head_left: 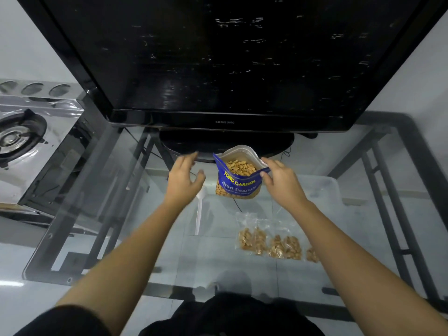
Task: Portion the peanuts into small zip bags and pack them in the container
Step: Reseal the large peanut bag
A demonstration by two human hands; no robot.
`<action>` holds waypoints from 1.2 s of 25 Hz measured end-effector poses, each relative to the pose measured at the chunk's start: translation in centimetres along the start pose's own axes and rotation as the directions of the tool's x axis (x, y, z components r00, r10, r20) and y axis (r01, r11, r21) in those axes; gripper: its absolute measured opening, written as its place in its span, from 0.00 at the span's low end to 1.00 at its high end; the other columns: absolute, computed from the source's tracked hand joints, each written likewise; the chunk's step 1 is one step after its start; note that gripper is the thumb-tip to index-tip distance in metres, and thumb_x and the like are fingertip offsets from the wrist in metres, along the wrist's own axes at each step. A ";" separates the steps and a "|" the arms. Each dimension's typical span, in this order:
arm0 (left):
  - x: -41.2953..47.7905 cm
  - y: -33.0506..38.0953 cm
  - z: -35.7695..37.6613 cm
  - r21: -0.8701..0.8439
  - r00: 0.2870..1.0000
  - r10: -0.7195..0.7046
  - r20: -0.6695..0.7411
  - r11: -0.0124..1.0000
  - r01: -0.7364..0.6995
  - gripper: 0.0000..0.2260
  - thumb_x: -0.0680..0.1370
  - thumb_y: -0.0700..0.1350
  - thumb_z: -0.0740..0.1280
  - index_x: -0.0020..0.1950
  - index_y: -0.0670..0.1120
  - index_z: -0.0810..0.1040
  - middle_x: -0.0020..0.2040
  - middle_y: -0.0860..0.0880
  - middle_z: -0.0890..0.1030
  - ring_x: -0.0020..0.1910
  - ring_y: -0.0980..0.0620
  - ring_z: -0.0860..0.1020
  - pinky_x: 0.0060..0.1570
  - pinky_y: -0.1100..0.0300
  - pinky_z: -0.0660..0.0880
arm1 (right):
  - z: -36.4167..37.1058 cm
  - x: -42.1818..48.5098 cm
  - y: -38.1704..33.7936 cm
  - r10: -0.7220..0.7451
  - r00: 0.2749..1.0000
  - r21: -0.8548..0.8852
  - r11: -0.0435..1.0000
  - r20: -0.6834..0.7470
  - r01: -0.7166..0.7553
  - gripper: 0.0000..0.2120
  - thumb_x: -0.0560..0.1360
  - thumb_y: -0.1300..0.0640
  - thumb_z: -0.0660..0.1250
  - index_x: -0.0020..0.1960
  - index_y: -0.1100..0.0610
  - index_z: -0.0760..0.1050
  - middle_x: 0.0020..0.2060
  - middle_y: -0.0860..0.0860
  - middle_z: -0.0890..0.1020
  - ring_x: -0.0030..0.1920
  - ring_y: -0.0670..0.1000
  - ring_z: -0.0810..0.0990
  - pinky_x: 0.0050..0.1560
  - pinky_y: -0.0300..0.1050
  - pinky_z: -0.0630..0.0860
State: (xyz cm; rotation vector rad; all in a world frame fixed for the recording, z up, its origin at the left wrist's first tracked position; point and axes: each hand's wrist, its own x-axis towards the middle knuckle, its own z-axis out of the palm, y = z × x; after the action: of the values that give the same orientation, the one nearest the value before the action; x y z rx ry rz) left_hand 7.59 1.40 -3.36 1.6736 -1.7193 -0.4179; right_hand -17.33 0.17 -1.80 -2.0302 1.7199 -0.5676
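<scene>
A blue peanut bag (238,183) stands upright and open on the glass table (121,214), with peanuts showing at its mouth. My right hand (282,181) pinches the bag's right top edge. To the bag's left, my left hand (184,180) hovers with fingers spread, holding nothing. A white plastic spoon (199,212) lies on the glass just below the left hand. Three small clear zip bags of peanuts (271,241) lie side by side in front of the blue bag. A clear plastic container (324,187) sits to the right behind my right hand.
A large black TV (218,69) on its stand fills the back of the table. A steel gas stove (21,134) sits at the left, off the table. The table's dark metal frame shows through the glass.
</scene>
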 end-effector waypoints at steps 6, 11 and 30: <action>7.4 2.7 -0.8 0.074 0.783 0.213 0.584 0.947 -0.313 0.27 0.74 0.45 0.69 0.71 0.43 0.67 0.64 0.43 0.75 0.62 0.49 0.74 0.59 0.63 0.68 | -1.2 0.9 0.1 0.041 0.992 0.036 0.998 0.119 -0.046 0.21 0.74 0.52 0.68 0.65 0.55 0.69 0.58 0.54 0.79 0.54 0.53 0.77 0.48 0.46 0.75; 9.7 2.3 -0.5 0.080 0.633 0.307 0.711 0.859 -0.506 0.16 0.76 0.43 0.67 0.62 0.40 0.76 0.55 0.42 0.80 0.54 0.48 0.78 0.50 0.62 0.71 | -1.5 1.4 1.5 0.044 0.986 0.110 0.992 0.160 -0.062 0.11 0.74 0.53 0.67 0.56 0.55 0.76 0.48 0.53 0.83 0.47 0.49 0.79 0.42 0.41 0.74; 10.8 5.6 4.5 0.088 0.525 0.240 0.817 0.847 -0.524 0.16 0.76 0.53 0.64 0.60 0.44 0.75 0.54 0.47 0.78 0.49 0.53 0.74 0.48 0.57 0.74 | -0.5 4.8 2.9 0.191 0.945 0.080 0.972 0.266 -0.219 0.11 0.75 0.55 0.66 0.54 0.60 0.79 0.49 0.55 0.83 0.47 0.47 0.76 0.39 0.36 0.72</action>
State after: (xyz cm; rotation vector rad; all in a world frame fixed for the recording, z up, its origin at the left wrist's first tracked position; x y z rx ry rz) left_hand 1.23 -9.46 -0.13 1.2820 -2.9030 -0.7583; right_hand -19.28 -5.06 -2.81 -1.7366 1.6773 -0.3071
